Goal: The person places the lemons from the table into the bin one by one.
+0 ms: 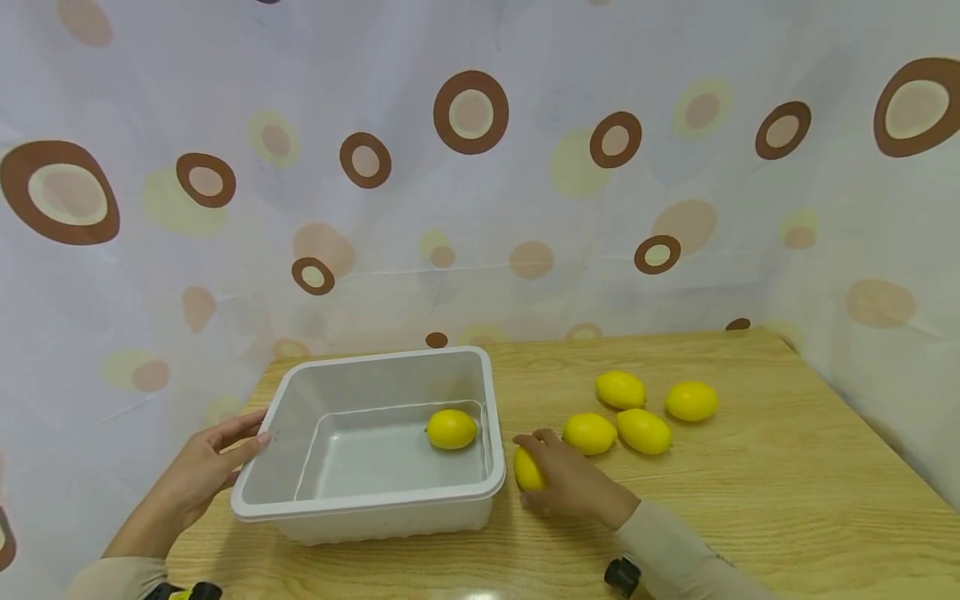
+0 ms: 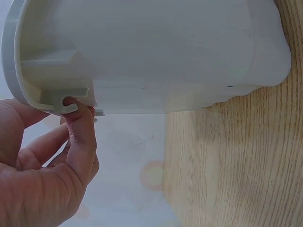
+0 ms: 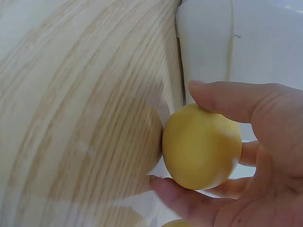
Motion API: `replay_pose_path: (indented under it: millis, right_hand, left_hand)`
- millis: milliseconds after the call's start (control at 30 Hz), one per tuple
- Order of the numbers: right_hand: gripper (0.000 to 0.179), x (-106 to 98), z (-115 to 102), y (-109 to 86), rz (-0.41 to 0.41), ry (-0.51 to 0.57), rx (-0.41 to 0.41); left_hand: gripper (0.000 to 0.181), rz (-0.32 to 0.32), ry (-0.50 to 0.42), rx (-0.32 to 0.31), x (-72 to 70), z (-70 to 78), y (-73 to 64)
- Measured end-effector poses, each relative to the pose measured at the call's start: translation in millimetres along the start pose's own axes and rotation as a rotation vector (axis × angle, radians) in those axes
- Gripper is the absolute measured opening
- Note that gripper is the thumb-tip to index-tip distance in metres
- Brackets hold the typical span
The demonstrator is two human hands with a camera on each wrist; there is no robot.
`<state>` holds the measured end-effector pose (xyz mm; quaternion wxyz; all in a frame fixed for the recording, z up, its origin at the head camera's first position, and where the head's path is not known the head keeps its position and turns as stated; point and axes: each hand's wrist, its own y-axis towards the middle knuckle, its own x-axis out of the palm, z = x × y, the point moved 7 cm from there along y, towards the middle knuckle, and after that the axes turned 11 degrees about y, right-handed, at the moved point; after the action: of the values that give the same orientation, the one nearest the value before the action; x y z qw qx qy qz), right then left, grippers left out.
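Observation:
A white plastic basin [image 1: 367, 506] stands on the table with one lemon [image 1: 452, 429] lying inside, toward its right wall. My left hand [image 1: 198, 471] holds the basin's left rim, thumb on top and fingers beneath; in the left wrist view, fingers curl under the rim [image 2: 10, 52]. Just outside the basin's right side, my right hand [image 1: 566, 479] grips another lemon [image 3: 201, 146] between thumb and fingers. That lemon is low at the tabletop; whether it still touches the wood, I cannot tell. Part of it is hidden by the hand in the head view.
Several more lemons lie grouped right of the basin, among them a near one [image 1: 588, 434] and a far right one [image 1: 692, 402]. The wooden table [image 1: 787, 475] reaches back to a patterned curtain [image 1: 517, 208], which also hangs along both sides.

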<state>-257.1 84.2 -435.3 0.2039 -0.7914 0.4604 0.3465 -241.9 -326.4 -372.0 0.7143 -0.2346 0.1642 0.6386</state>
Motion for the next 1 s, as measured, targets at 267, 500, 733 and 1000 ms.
replay_pose_path:
  millis: [267, 500, 733, 1000]
  right_hand:
    - [0.066, -1, -3, -0.7, 0.016, -0.003, 0.005]
    - [0.064, 0, -2, 1.2, 0.018, -0.007, -0.006]
    - [0.065, -4, 0, -4.0, 0.009, 0.003, 0.045]
    - [0.065, -19, -8, -14.9, 0.069, 0.006, 0.089]
  left_hand:
    - [0.067, 0.004, 0.001, -0.002, -0.1, -1.1, 0.3]
    - [0.067, 0.002, -0.011, -0.002, 0.3, -2.2, 0.6]
    - [0.068, 0.004, -0.007, -0.002, -0.8, -1.8, 0.4]
    - [0.068, -0.006, -0.001, -0.002, 1.1, -1.7, 0.5]
